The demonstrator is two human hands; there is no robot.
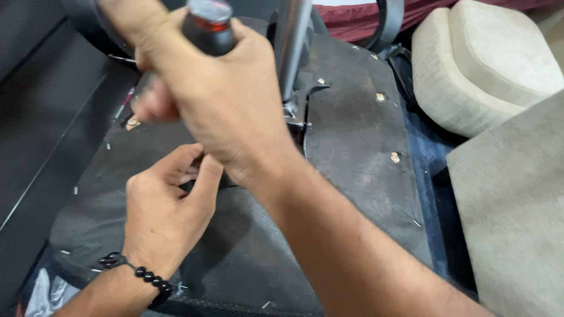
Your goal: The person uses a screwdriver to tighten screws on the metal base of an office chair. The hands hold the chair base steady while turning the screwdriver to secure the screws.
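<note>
The right hand [217,94] hides the dark-handled tool's [208,26] working end; its top is cropped.

Two hands [164,217], two cushions [482,64] (beige).

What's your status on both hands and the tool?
Right hand shut on dark-handled tool. Left hand pinching black fabric. Metal post close behind.

Matt black fabric panel [352,117]; shiny metal post [292,47]; cream textured cloth cushions [482,64].
</note>
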